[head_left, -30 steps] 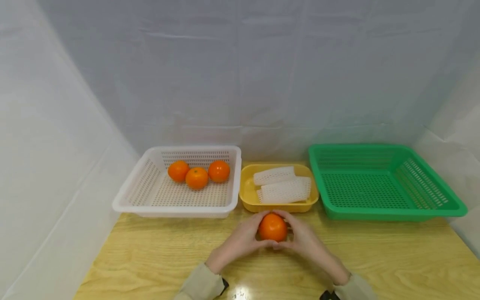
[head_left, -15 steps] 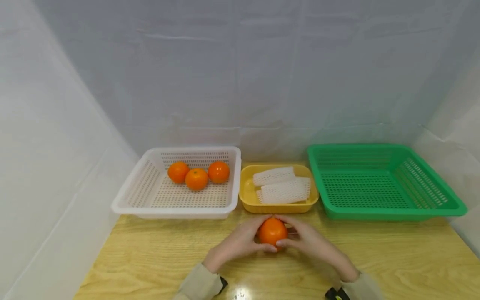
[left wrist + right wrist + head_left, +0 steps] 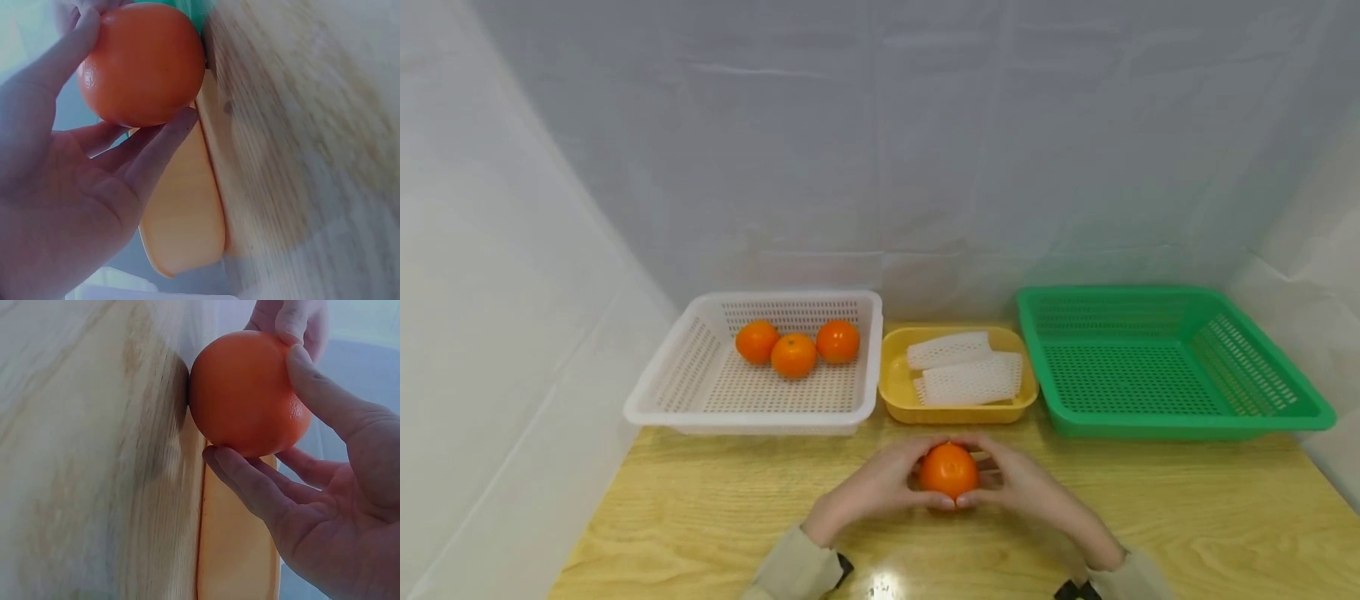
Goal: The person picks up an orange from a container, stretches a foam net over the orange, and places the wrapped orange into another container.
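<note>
Both hands hold one smooth orange (image 3: 949, 471) between them, low over the table in front of the yellow tray. My left hand (image 3: 883, 482) curls around its left side, thumb at the near side and fingers at the far side. From the right, my right hand (image 3: 1021, 483) holds it the same way, and the two thumb tips nearly meet. In the left wrist view the orange (image 3: 147, 65) sits between thumb and fingertips. The right wrist view shows the orange (image 3: 247, 394) at or very near the tabletop; contact is hard to tell.
A white basket (image 3: 752, 423) at the back left contains several oranges (image 3: 793, 357). The yellow tray (image 3: 958, 415) behind the hands contains white foam net sleeves (image 3: 973, 379). At the back right stands a green basket (image 3: 1187, 429). White sheeting (image 3: 880, 150) surrounds the wooden table (image 3: 700, 517).
Both hands have drawn the orange slightly toward the person, away from the yellow tray. It has turned a little, and its stem end now shows near the top. The baskets stay put.
</note>
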A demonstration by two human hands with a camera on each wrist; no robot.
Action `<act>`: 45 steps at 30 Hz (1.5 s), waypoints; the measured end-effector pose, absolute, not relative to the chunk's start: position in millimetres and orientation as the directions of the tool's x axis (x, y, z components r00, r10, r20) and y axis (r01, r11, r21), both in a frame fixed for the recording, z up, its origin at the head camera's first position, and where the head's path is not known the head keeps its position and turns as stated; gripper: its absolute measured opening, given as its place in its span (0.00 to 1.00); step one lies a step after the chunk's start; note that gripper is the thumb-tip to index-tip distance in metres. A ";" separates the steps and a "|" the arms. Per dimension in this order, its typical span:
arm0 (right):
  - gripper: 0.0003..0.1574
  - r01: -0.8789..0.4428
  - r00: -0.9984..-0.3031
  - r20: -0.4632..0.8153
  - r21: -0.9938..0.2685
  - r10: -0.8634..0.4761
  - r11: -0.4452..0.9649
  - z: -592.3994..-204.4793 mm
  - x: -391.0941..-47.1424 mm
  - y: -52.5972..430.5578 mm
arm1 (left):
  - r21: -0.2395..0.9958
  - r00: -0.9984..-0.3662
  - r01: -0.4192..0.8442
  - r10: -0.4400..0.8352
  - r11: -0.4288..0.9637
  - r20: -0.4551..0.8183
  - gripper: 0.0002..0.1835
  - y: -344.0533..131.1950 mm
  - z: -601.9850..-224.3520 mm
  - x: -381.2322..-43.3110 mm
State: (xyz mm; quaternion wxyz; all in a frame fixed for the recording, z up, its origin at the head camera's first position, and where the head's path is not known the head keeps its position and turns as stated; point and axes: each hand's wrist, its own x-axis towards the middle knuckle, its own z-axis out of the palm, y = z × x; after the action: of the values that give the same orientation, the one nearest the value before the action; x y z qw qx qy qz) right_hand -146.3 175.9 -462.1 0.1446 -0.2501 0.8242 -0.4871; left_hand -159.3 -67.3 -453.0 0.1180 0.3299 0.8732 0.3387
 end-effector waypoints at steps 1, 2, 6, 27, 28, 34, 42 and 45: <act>0.46 -0.271 -0.832 0.004 -0.875 -0.555 0.401 -462.2 -146.2 176.1 | 0.666 -0.754 0.497 0.657 0.555 0.016 0.44 -67.4 -452.7 -159.0; 0.46 -0.269 -0.831 0.000 -0.875 -0.556 0.402 -462.3 -146.0 176.3 | 0.663 -0.753 0.500 0.658 0.557 0.015 0.44 -67.5 -452.5 -158.8; 0.48 -0.267 -0.826 -0.005 -0.878 -0.564 0.398 -461.7 -145.5 177.2 | 0.657 -0.748 0.507 0.664 0.558 0.014 0.45 -67.6 -452.1 -158.4; 0.20 -0.439 -0.894 0.378 -0.622 -0.242 0.648 -423.8 -190.3 166.9 | 0.625 -0.766 0.502 0.643 0.598 -0.001 0.46 -64.0 -453.5 -159.4; 0.20 -0.439 -0.891 0.390 -0.602 -0.233 0.667 -424.6 -194.1 165.6 | 0.623 -0.766 0.503 0.643 0.599 -0.001 0.46 -63.7 -453.2 -159.2; 0.17 -0.480 -0.848 0.457 -0.445 -0.269 0.756 -433.1 -215.8 159.0 | 0.612 -0.760 0.513 0.650 0.602 -0.003 0.46 -62.9 -453.7 -158.8; 0.20 -0.533 -0.830 0.366 -0.293 -0.422 0.794 -432.5 -235.6 152.7 | 0.623 -0.755 0.509 0.656 0.594 -0.009 0.46 -64.2 -453.2 -158.8; 0.22 -0.532 -0.831 0.335 -0.245 -0.445 0.810 -434.0 -239.6 151.8 | 0.625 -0.753 0.509 0.658 0.592 -0.009 0.46 -64.1 -452.8 -158.7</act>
State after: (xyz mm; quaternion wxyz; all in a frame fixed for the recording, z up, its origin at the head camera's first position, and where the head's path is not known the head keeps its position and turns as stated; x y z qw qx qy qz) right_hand -239.6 151.8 -434.0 -0.1318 -0.2591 0.9422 -0.1664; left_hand -158.7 -64.1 -452.8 0.1204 0.3300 0.8840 0.3085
